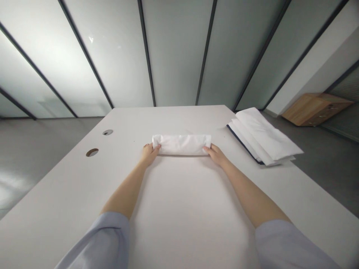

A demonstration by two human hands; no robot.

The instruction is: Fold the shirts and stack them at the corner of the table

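A long white folded bundle [181,145], which looks like soft cloth or a thin bag, lies crosswise at the middle of the white table [190,209]. My left hand [150,152] grips its left end, thumb on top and fingers tucked around the far side. At the right end my right hand [215,152] pinches it the same way, thumb over the near face. The fingers under and behind the bundle are partly hidden. Both arms reach straight forward over the tabletop.
At the table's right edge lies a stack of white folded sheets [266,138] with a dark blue layer beneath, overhanging slightly. Two round holes, one nearer [92,152] and one farther [107,132], pierce the left side. A wooden cabinet [315,108] stands beyond, near frosted glass panels [176,52].
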